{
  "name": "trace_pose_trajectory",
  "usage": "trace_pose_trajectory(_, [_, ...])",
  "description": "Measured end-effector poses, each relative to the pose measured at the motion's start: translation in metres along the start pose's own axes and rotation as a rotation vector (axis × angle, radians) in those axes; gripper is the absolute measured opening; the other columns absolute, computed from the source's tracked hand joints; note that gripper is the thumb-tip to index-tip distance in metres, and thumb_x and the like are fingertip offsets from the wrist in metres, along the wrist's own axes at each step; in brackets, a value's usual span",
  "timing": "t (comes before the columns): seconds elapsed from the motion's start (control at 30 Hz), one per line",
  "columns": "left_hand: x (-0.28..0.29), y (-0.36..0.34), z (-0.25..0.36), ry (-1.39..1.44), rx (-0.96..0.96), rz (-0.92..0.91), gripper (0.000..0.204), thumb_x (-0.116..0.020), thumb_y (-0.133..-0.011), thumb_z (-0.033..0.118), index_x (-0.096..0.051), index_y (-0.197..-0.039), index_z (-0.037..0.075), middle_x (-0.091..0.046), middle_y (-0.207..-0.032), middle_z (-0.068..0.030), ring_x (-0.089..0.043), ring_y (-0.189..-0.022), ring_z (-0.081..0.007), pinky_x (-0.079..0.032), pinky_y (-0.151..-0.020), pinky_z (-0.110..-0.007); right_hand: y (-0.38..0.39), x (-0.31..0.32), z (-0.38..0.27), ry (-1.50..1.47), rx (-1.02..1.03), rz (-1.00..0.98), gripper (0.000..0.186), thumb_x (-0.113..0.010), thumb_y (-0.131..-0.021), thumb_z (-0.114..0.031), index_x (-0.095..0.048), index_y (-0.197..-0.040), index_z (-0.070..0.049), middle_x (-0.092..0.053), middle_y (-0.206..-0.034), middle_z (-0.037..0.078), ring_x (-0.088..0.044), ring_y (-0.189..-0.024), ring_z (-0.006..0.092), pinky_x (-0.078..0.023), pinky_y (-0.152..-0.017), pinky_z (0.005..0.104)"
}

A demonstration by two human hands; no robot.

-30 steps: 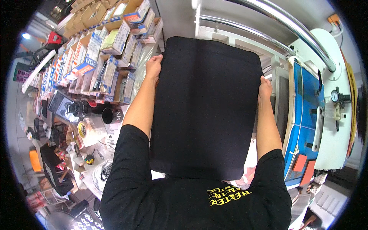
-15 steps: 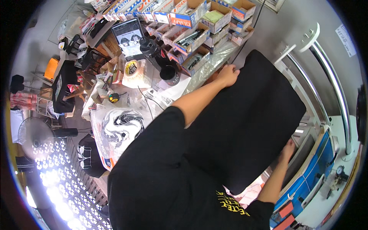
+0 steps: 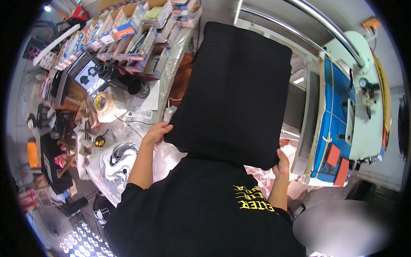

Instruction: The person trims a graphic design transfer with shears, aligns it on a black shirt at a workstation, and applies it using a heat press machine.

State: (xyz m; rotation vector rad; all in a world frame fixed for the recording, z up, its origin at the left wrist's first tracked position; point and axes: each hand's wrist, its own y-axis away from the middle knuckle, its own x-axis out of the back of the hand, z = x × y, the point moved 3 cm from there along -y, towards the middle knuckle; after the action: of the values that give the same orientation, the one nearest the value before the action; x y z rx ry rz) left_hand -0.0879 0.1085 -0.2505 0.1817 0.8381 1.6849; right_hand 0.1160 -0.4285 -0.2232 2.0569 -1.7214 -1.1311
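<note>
A large black cloth point(image 3: 235, 90) lies smooth and flat in front of me, in a near-rectangular shape with rounded corners, as if drawn over a board. Whatever supports it is hidden. My left hand point(image 3: 158, 132) is closed on its near left edge, fingers curled at the cloth. At the near right corner my right hand point(image 3: 281, 165) grips the cloth too, thumb on top and the other fingers mostly hidden. The cloth's near edge meets my own black shirt point(image 3: 192, 205), so the border between them is hard to see.
On the left, a table holds a laptop point(image 3: 87, 73), a black cup point(image 3: 143, 90), a tape roll point(image 3: 101, 102) and a printed black-and-white sheet point(image 3: 117, 160). Boxes point(image 3: 145, 43) of small items stand behind. Beyond the cloth and to the right is a machine with chrome bars point(image 3: 329, 25), a blue panel point(image 3: 336, 107) and a gauge point(image 3: 364, 82).
My left hand has come from the cloth's far left edge to its near left edge. The right hand stays at the right side. My view has turned, and the cloth now lies straighter before me.
</note>
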Motion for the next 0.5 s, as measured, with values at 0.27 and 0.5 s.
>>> trace_pose_trajectory(0.27, [0.003, 0.017, 0.0, 0.015, 0.017, 0.132, 0.024, -0.061, -0.098, 0.029, -0.066, -0.107, 0.008, -0.069, -0.093, 0.0019, -0.06, -0.069, -0.0046, -0.047, -0.057, -0.021, 0.011, 0.018, 0.001, -0.035, 0.168, 0.084, 0.018, -0.058, -0.099, -0.016, -0.063, -0.108, -0.002, -0.069, -0.11, 0.01, -0.066, -0.098, 0.0214, -0.05, -0.094, 0.0368])
trace_pose_trajectory(0.5, [-0.002, 0.011, -0.003, 0.232, -0.097, 0.055, 0.025, -0.062, -0.098, 0.025, -0.064, -0.106, 0.002, -0.071, -0.096, -0.0039, -0.067, -0.082, -0.0112, -0.052, -0.075, -0.025, 0.012, 0.027, 0.003, -0.015, 0.223, 0.186, 0.019, -0.056, -0.101, -0.019, -0.062, -0.107, -0.002, -0.069, -0.103, 0.008, -0.064, -0.091, 0.0179, -0.051, -0.086, 0.0328])
